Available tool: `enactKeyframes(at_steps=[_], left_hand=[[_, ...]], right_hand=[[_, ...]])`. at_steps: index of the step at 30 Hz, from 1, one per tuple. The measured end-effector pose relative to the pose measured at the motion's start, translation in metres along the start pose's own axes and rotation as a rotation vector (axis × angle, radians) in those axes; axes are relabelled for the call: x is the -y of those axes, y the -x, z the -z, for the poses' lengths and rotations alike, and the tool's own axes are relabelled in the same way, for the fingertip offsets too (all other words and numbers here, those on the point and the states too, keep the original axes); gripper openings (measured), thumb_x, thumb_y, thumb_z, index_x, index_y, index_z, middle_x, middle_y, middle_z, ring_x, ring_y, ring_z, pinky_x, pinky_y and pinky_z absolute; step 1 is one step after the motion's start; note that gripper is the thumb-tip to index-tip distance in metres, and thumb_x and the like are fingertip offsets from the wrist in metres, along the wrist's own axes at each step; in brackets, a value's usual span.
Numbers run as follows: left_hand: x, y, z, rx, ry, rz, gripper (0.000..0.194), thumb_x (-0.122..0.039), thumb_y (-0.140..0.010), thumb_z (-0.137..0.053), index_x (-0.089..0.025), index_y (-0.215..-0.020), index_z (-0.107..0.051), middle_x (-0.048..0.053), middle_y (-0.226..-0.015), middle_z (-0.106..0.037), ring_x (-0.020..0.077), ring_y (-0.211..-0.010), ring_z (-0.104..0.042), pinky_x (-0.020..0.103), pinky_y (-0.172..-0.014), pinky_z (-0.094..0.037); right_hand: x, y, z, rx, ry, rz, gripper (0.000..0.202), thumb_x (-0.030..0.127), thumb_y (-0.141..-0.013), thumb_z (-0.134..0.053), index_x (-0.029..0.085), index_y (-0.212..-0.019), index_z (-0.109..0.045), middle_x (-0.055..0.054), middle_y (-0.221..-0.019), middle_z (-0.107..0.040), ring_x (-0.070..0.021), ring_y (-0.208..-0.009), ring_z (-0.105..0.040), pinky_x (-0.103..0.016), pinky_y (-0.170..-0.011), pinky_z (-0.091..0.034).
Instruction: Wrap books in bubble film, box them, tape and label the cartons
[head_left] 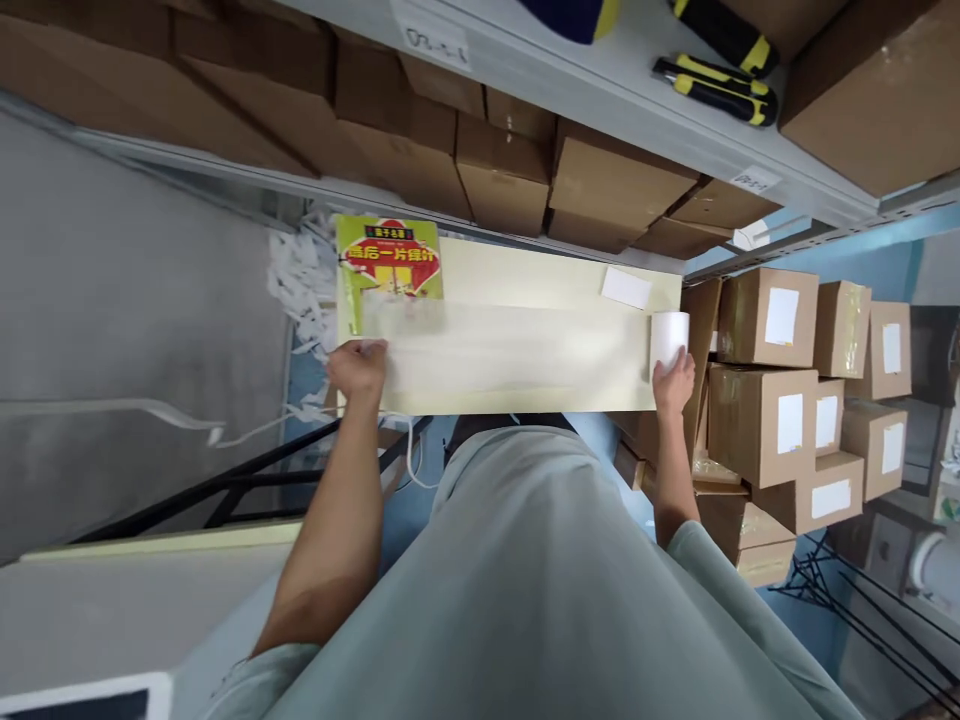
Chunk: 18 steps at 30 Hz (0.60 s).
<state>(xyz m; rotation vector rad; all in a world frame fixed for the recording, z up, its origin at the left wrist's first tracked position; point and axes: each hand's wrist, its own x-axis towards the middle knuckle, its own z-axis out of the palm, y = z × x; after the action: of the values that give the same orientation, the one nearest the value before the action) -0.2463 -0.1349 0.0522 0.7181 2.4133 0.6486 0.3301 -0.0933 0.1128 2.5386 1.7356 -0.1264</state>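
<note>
A strip of translucent whitish film (517, 348) stretches across the cream tabletop (525, 262). Its left end is pinched in my left hand (358, 368), whose fingers are closed at the near left of the table. My right hand (673, 382) grips the lower end of the white roll (670, 335) at the table's right end, and the strip runs from there toward my left hand. Under the film's far left corner lies a green and yellow book (390, 258) with a red title panel, partly covered. A small white slip (626, 288) rests beyond the film, left of the roll.
Brown cartons fill the shelf (517, 175) behind the table. Utility knives (716, 90) lie on the upper shelf. Labelled cartons (772, 400) are stacked on the right. White paper scraps (304, 290) heap at the table's left, by a grey wall. Black metal bars (255, 480) stand lower left.
</note>
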Motion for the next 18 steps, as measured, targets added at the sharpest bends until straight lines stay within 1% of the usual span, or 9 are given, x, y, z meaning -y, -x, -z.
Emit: enactKeyframes(at_steps=[4, 6, 7, 9, 10, 12, 14, 16, 18], left_hand=[[0.009, 0.003, -0.006, -0.039, -0.067, 0.106, 0.019, -0.027, -0.088, -0.071, -0.023, -0.078, -0.056, 0.003, -0.074, -0.059, 0.0288, -0.09, -0.067, 0.051, -0.098, -0.057], [0.015, 0.003, -0.005, -0.054, -0.079, 0.111, 0.009, -0.023, -0.086, -0.071, -0.022, -0.087, -0.062, 0.008, -0.09, -0.069, 0.032, -0.102, -0.069, 0.053, -0.106, -0.055], [0.017, 0.0, -0.004, -0.076, -0.081, 0.097, 0.011, -0.019, -0.085, -0.07, -0.021, -0.094, -0.065, 0.011, -0.101, -0.072, 0.0332, -0.11, -0.068, 0.053, -0.111, -0.052], [0.019, -0.011, 0.0, -0.131, -0.081, 0.047, 0.03, -0.014, -0.083, -0.07, -0.019, -0.112, -0.067, 0.016, -0.125, -0.071, 0.0344, -0.127, -0.064, 0.054, -0.121, -0.046], [0.018, -0.019, 0.001, -0.15, -0.078, 0.018, 0.037, -0.014, -0.083, -0.07, -0.017, -0.12, -0.066, 0.017, -0.133, -0.069, 0.0346, -0.132, -0.061, 0.053, -0.124, -0.043], [0.013, -0.043, 0.004, -0.14, -0.059, -0.017, 0.04, -0.016, -0.085, -0.072, -0.016, -0.124, -0.064, 0.019, -0.136, -0.068, 0.0344, -0.136, -0.059, 0.051, -0.126, -0.04], [0.004, -0.07, 0.004, -0.085, -0.033, -0.027, 0.031, -0.022, -0.088, -0.073, -0.016, -0.117, -0.064, 0.019, -0.129, -0.07, 0.0336, -0.132, -0.062, 0.049, -0.124, -0.04], [-0.006, -0.096, 0.001, -0.031, -0.011, -0.034, 0.024, -0.027, -0.089, -0.075, -0.018, -0.108, -0.064, 0.018, -0.12, -0.073, 0.0335, -0.125, -0.066, 0.048, -0.12, -0.044], [-0.013, -0.117, -0.001, 0.001, 0.001, -0.038, 0.023, -0.032, -0.087, -0.077, -0.02, -0.102, -0.065, 0.016, -0.114, -0.075, 0.0338, -0.118, -0.07, 0.048, -0.114, -0.049]], right_hand=[[-0.005, -0.006, 0.007, -0.02, -0.001, -0.086, 0.073, 0.033, -0.1, -0.053, 0.003, -0.167, -0.044, -0.035, -0.155, -0.058, -0.0459, -0.139, -0.064, -0.062, -0.114, -0.056], [0.002, -0.006, 0.013, -0.072, -0.002, -0.117, 0.071, 0.027, -0.098, -0.053, -0.001, -0.163, -0.048, -0.038, -0.156, -0.055, -0.0489, -0.144, -0.059, -0.066, -0.117, -0.052], [0.01, -0.005, 0.016, -0.103, -0.007, -0.108, 0.069, 0.025, -0.099, -0.052, -0.002, -0.162, -0.049, -0.039, -0.159, -0.051, -0.0496, -0.149, -0.055, -0.067, -0.12, -0.049], [0.041, 0.005, 0.019, -0.123, -0.051, -0.006, 0.064, 0.025, -0.102, -0.049, -0.002, -0.16, -0.052, -0.04, -0.166, -0.045, -0.0476, -0.156, -0.046, -0.065, -0.128, -0.042], [0.065, 0.013, 0.02, -0.094, -0.1, 0.087, 0.061, 0.026, -0.105, -0.047, -0.001, -0.159, -0.054, -0.038, -0.167, -0.045, -0.0449, -0.158, -0.045, -0.06, -0.131, -0.04], [0.128, 0.037, 0.015, 0.042, -0.247, 0.33, 0.054, 0.028, -0.109, -0.046, 0.003, -0.155, -0.061, -0.033, -0.164, -0.053, -0.0393, -0.156, -0.048, -0.052, -0.133, -0.04], [0.205, 0.068, 0.005, 0.201, -0.41, 0.562, 0.047, 0.026, -0.111, -0.046, 0.008, -0.149, -0.066, -0.026, -0.16, -0.061, -0.0345, -0.153, -0.054, -0.052, -0.134, -0.042], [0.286, 0.099, -0.01, 0.378, -0.488, 0.785, 0.04, 0.025, -0.108, -0.055, 0.015, -0.144, -0.072, -0.018, -0.163, -0.063, -0.0326, -0.152, -0.056, -0.053, -0.134, -0.044], [0.356, 0.124, -0.026, 0.483, -0.505, 0.894, 0.037, 0.022, -0.107, -0.059, 0.02, -0.141, -0.074, -0.013, -0.166, -0.062, -0.032, -0.153, -0.056, -0.052, -0.133, -0.045]])
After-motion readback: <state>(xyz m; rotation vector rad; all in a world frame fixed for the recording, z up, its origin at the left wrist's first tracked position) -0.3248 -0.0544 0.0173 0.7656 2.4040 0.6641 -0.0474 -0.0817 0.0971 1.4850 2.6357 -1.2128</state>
